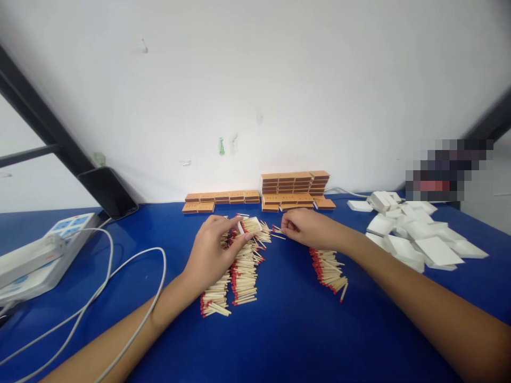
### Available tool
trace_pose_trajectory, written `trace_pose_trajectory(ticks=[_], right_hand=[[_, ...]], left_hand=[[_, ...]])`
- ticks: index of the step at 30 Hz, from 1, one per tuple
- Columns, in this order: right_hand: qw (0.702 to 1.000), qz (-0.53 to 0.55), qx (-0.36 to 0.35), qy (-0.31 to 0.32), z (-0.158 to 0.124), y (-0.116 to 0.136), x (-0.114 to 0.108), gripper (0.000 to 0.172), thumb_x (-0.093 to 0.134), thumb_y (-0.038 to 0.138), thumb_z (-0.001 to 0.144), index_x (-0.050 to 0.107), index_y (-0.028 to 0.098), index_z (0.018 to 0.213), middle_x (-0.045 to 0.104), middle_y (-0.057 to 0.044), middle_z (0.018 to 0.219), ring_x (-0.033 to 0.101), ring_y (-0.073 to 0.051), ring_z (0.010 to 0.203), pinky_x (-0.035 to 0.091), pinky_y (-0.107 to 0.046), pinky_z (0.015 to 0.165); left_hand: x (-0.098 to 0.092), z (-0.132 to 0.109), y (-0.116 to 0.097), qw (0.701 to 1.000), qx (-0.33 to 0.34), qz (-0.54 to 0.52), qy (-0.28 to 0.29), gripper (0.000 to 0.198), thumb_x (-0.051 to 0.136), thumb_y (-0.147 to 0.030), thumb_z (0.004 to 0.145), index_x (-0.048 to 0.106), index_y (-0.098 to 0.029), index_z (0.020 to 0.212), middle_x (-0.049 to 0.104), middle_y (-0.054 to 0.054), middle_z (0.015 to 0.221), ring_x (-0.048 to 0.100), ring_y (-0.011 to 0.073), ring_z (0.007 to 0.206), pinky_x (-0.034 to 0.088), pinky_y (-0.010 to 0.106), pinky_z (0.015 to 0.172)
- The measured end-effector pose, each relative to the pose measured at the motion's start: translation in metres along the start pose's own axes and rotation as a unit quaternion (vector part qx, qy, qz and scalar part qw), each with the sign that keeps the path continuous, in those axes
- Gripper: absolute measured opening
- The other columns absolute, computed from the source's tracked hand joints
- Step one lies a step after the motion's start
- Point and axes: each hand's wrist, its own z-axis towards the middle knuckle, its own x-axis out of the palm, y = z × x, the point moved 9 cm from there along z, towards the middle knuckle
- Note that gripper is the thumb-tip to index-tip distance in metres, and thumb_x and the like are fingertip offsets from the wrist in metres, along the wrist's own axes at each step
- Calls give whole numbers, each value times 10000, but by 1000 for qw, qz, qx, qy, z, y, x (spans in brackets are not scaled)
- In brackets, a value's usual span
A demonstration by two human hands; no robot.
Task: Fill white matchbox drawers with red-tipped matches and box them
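The step in hand appears to be filling a matchbox tray (pixel 255 226): the left hand (pixel 215 244) is pinching this one tray between thumb and fingers over the heaped matches, and some matches are lying inside it. The right hand (pixel 301 226) is curling its fingers beside a few loose matches (pixel 277 230); whether they are pinching any, I cannot tell. The next move seems to be calling for gathered sticks with their red heads aligned and a level tray. Three heaps are lying on the blue table (pixel 287 330): a left heap (pixel 215 295), a middle heap (pixel 244 279) and a right heap (pixel 328 268), their sticks overlapping beyond counting. Orange matchboxes are forming two groups, left (pixel 223 197) and right (pixel 293 183), and white trays (pixel 415 229) are piling at right; both are hiding their exact numbers.
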Motion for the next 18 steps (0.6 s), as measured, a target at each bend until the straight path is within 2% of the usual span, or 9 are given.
trace_pose_trajectory(ticks=[12, 15, 18], right_hand=[[999, -26, -25, -12, -1, 4, -2, 113, 551, 228, 928, 603, 198, 832, 704, -86, 849, 600, -207, 741, 394, -330, 657], [998, 17, -43, -36, -5, 16, -14, 122, 532, 247, 944, 600, 198, 856, 689, -79, 853, 584, -194, 726, 406, -332, 656], [990, 105, -71, -65, -11, 35, -27, 147, 530, 286, 967, 614, 205, 878, 671, -45, 818, 568, -172, 699, 418, -320, 653]], left_hand=[[0, 0, -1, 1000, 0, 5, 5, 321, 737, -429, 963, 759, -208, 1195, 750, 64, 924, 653, 266, 955, 525, 405, 845], [1, -1, 0, 1000, -3, 6, 7, 339, 745, -426, 957, 759, -198, 1208, 748, 71, 910, 652, 273, 942, 525, 413, 832], [4, -2, 0, 1000, -3, 3, 17, 353, 740, -434, 962, 755, -205, 1231, 746, 73, 908, 646, 270, 930, 522, 412, 825]])
